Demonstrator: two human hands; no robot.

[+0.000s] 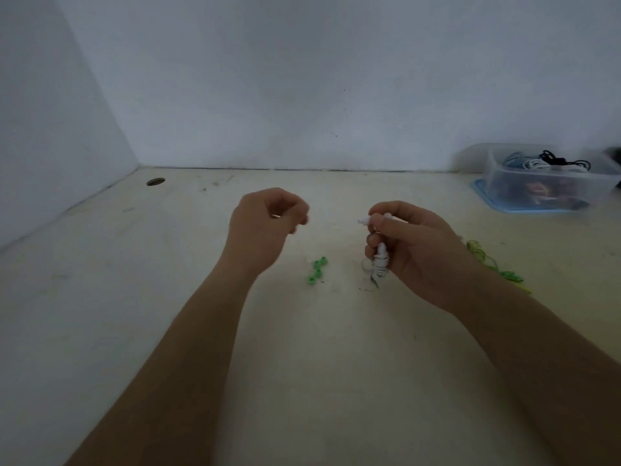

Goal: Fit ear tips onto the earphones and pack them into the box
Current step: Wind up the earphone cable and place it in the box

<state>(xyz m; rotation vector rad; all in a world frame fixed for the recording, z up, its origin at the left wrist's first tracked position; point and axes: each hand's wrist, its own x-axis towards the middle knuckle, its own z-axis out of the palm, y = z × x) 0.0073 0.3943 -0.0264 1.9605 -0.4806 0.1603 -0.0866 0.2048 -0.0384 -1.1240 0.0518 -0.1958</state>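
Observation:
My right hand (pixel 413 250) grips a bundled pair of white earphones (pixel 381 260); one earbud pokes out to the left between thumb and forefinger, and the wound cable hangs below my fingers. My left hand (pixel 265 227) hovers a short way to the left with its fingertips curled together; whether they pinch a small ear tip is too blurred to tell. Several green ear tips (pixel 317 270) lie on the table between my hands. A green earphone set (pixel 494 264) lies on the table behind my right wrist.
A clear plastic box (pixel 551 183) holding several earphones in different colours stands on a blue lid at the back right. The table (pixel 168 297) meets white walls at the back and left. A round cable hole (pixel 155 181) sits at the back left.

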